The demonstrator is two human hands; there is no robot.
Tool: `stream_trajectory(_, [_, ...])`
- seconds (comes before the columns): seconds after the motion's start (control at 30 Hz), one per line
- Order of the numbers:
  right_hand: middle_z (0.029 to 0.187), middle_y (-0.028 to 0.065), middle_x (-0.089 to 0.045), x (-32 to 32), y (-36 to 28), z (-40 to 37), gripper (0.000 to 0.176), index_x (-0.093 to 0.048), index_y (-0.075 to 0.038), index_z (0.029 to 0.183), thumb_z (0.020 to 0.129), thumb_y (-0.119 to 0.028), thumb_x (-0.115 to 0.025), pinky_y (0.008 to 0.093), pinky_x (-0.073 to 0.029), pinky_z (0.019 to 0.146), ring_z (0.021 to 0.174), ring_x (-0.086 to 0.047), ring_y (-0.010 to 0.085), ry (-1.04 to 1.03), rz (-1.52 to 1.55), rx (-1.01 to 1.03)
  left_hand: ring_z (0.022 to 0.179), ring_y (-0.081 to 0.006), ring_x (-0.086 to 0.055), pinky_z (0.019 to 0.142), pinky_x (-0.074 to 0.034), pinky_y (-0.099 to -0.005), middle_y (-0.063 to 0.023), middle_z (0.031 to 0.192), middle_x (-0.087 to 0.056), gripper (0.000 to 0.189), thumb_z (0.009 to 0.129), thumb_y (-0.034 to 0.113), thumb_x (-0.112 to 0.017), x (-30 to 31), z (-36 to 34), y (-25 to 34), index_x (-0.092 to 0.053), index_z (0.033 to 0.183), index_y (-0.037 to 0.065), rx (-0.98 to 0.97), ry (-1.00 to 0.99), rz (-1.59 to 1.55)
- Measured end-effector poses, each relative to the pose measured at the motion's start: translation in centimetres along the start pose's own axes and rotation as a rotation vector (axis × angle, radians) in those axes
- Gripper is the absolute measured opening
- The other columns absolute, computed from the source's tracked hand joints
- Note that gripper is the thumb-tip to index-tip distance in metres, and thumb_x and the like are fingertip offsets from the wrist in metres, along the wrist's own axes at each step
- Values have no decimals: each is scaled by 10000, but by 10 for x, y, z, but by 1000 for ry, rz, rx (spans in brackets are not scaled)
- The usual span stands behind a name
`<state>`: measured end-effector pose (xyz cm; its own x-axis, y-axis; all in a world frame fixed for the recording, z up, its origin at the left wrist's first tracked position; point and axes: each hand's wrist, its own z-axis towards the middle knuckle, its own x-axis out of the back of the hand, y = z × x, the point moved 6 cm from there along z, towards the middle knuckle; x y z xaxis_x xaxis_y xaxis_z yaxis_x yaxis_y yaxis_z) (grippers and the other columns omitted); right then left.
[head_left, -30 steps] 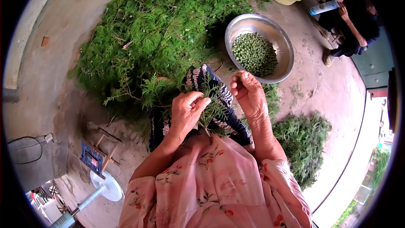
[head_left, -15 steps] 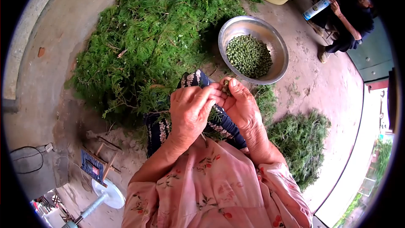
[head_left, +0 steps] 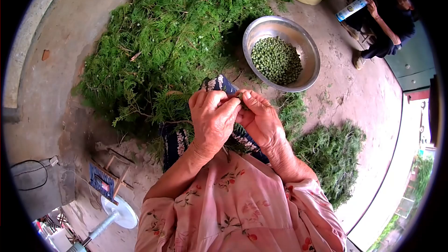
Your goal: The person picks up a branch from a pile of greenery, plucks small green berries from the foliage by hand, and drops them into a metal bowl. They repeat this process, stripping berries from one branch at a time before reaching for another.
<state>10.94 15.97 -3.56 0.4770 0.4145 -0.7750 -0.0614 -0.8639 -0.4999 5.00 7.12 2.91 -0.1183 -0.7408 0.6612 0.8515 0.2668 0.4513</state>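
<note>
In the head view, both bare hands are brought together above the lap, with their fingertips meeting or nearly so. By the right hand point(head_left: 261, 120), a small dark green plant piece point(head_left: 242, 100) is pinched between the thumb and the curled fingers, at the side of that hand turned toward the other. The piece is too small and too covered for its long axis to be told. By the left hand point(head_left: 212, 119), the thumb and fingers are bent toward the same piece; whether they are closed on anything is hidden and cannot be told.

The wide, round, silvery metal bowl point(head_left: 309, 55) is placed ahead of the right hand and slightly to its right, near but not touched. It is the right hand that is set nearer to this bowl; from the left hand, the bowl is found ahead and farther off to the right, past the right hand. Small, round green berries point(head_left: 275, 60) are gathered inside it, with bare metal left showing at the far right of the wall.

Ahead of the left hand and to its left, a large, loose heap of bright green, feathery branches point(head_left: 158, 46) is spread over the floor. A smaller, duller green heap of cut branches point(head_left: 332, 158) is seen to the right of the right hand.
</note>
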Motion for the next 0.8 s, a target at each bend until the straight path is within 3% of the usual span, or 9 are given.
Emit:
stream_trajectory(0.1, [909, 71, -606, -1, 1, 0, 161, -558, -24, 974, 912, -162, -504, 321, -515, 758, 815, -600, 163, 13, 30, -11, 711, -197, -495, 750, -361, -365, 6, 784, -512, 172, 641, 130, -705, -1, -1, -3, -647, 803, 124, -25, 31, -21])
stream_trajectory(0.2, [894, 68, -607, 0, -5, 0, 154, -560, -28, 973, 908, -158, -509, 304, -515, 705, 802, -604, 165, 57, 18, -16, 723, -204, -504, 745, -366, -359, -3, 768, -524, 113, 661, 122, -696, 1, -2, -10, -647, 762, 119, 71, 25, -136])
stream_trajectory(0.4, [743, 33, -602, 10, 0, 1, 110, -580, -47, 925, 885, -144, -546, 223, -434, 476, 625, -580, 116, 51, -121, 16, 730, -220, -524, 665, -393, -353, -36, 767, -535, 76, 676, 94, -688, 4, -2, -13, -635, 731, 90, 118, 44, -182])
stream_trajectory(0.5, [721, 13, -585, 14, 4, 0, 72, -581, -64, 921, 868, -110, -565, 206, -408, 452, 583, -550, 94, 72, -79, -42, 690, -159, -515, 608, -426, -276, -51, 816, -519, 125, 677, -43, -673, -1, -5, -18, -604, 755, 26, 346, -41, -578])
stream_trajectory(0.63, [777, 4, -578, 22, 17, 6, 93, -564, -64, 960, 870, -84, -552, 208, -389, 453, 595, -536, 91, -7, 2, -56, 683, -123, -520, 578, -425, -229, -78, 883, -567, 85, 697, -55, -615, -7, -11, -26, -562, 733, 0, 417, -125, -733])
stream_trajectory(0.7, [793, 5, -577, 21, 20, 7, 124, -563, -56, 995, 878, -93, -540, 204, -397, 470, 613, -534, 88, 0, 28, -61, 571, -94, -489, 506, -396, -217, -88, 850, -597, 31, 677, -35, -555, -16, -19, -27, -565, 695, -11, 631, -110, -986])
stream_trajectory(0.73, [796, 6, -575, 21, 20, 8, 145, -557, -44, 1017, 885, -98, -527, 205, -398, 479, 623, -530, 86, 10, 21, -67, 518, -89, -473, 472, -393, -209, -101, 832, -610, 35, 675, -29, -544, -21, -22, -29, -573, 688, -14, 622, -113, -1022])
stream_trajectory(0.8, [802, 4, -572, 20, 23, 7, 196, -534, -7, 1066, 904, -107, -489, 209, -396, 496, 642, -516, 82, -14, 44, -76, 550, -110, -530, 496, -453, -228, -108, 819, -614, 85, 680, -84, -535, -30, -31, -35, -587, 701, -19, 747, -143, -1236])
